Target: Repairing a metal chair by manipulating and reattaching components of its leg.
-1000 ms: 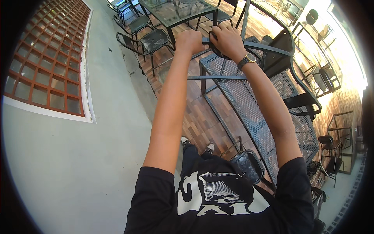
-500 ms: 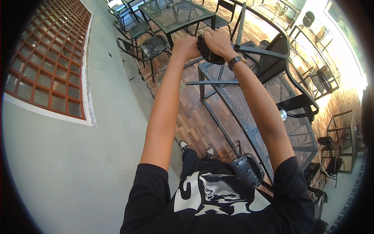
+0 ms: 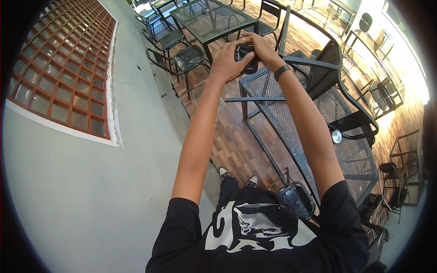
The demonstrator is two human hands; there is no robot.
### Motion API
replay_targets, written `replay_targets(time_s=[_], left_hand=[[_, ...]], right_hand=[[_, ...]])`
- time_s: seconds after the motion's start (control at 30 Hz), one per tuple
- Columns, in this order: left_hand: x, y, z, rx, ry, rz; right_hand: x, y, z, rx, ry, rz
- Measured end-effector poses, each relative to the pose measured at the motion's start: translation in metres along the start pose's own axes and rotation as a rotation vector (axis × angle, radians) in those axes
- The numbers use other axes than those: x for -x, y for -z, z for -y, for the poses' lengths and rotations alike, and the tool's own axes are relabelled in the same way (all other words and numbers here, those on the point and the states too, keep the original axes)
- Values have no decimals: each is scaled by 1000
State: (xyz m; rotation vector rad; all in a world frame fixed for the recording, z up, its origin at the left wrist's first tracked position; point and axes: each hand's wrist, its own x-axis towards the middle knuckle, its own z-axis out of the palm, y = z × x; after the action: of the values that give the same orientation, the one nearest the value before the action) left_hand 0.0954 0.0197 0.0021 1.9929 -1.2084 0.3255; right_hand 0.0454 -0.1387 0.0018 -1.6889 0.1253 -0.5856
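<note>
Out ahead of me, at arm's length, both hands are raised around a small black item [image 3: 250, 67] with a thin light mark; it looks soft, but its kind does not show. My left hand [image 3: 227, 63] is on its left side, thumb across the front and fingers over the top. From the right, my right hand [image 3: 263, 49] curls over it, its fingertips meeting the left ones and partly hidden. A dark band [image 3: 282, 72] circles my right wrist.
To my right stands a perforated metal table [image 3: 298, 141] with upturned black chairs [image 3: 325, 63] and a round silvery object [image 3: 336, 136] on it. Ahead are a mesh-topped table [image 3: 214, 20] and chairs [image 3: 189, 58]. A grey wall [image 3: 136, 182] with a red lattice window [image 3: 68, 82] runs along my left.
My left hand has turned from a closed fist beside the black item to fingers and thumb laid over it. The whole view has shifted slightly, with surroundings now a little further right.
</note>
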Motion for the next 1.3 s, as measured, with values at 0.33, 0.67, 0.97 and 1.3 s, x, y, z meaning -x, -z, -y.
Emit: replay_targets(time_s=[0.33, 0.67, 0.97, 1.3], left_hand=[[-18, 1, 14, 493, 177, -490], [-6, 6, 0, -505, 153, -202], [-11, -7, -6, -606, 72, -133], [-13, 1, -4, -618, 188, -72]], right_hand=[[17, 10, -7, 961, 36, 99], [9, 2, -10, 1211, 84, 73], [9, 4, -15, 1209, 157, 33], [16, -4, -9, 1190, 115, -69]])
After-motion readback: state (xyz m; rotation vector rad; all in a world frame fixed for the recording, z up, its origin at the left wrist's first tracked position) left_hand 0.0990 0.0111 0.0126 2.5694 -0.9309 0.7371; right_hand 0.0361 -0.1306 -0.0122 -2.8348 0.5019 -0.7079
